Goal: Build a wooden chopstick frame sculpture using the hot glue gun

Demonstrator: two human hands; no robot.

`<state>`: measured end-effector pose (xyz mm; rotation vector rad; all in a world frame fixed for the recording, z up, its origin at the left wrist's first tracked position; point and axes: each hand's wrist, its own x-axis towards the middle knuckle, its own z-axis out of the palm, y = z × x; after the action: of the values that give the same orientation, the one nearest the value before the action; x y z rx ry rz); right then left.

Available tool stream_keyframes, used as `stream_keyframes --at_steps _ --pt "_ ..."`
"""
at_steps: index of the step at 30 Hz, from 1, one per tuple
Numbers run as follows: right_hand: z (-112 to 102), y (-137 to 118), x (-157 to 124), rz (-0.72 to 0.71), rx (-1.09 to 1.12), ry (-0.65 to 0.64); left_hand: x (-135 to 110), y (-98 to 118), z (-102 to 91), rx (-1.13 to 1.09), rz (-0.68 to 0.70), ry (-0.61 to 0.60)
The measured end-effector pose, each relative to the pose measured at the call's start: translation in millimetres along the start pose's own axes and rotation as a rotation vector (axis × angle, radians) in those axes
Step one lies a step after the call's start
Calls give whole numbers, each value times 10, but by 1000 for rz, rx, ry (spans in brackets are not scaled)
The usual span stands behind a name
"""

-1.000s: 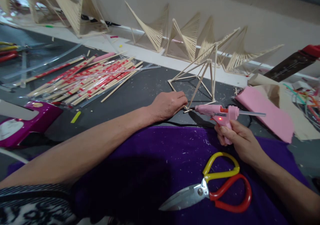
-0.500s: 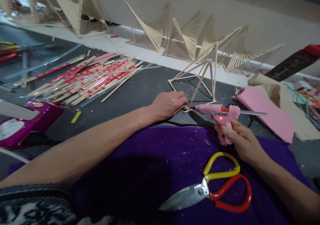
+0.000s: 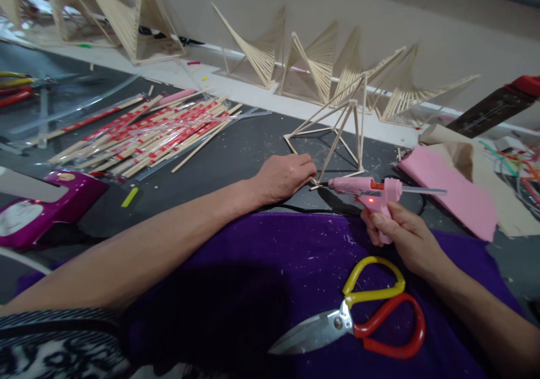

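Wooden frame [image 3: 337, 139] stands just beyond the left hand [image 3: 283, 177] pinching its corner; right hand [image 3: 400, 231] clasps glue gun [image 3: 366, 187].

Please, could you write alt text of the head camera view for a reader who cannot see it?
The right hand holds a pink glue gun at a corner of a stick frame, beside the left hand. Scissors lie on purple cloth, wrapped sticks farther left.
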<state>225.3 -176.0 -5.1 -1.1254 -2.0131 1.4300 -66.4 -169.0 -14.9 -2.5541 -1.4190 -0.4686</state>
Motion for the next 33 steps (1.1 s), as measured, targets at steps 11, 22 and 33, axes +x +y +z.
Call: stream_keyframes --at_steps 11,22,33 --pt "22 -13 -12 -1 10 14 2 -1 8 1 5 10" --pt "31 -20 -13 1 5 32 -8 3 10 15 8 19" --pt "37 -12 -17 -9 21 48 -2 -2 11 13 1 4"
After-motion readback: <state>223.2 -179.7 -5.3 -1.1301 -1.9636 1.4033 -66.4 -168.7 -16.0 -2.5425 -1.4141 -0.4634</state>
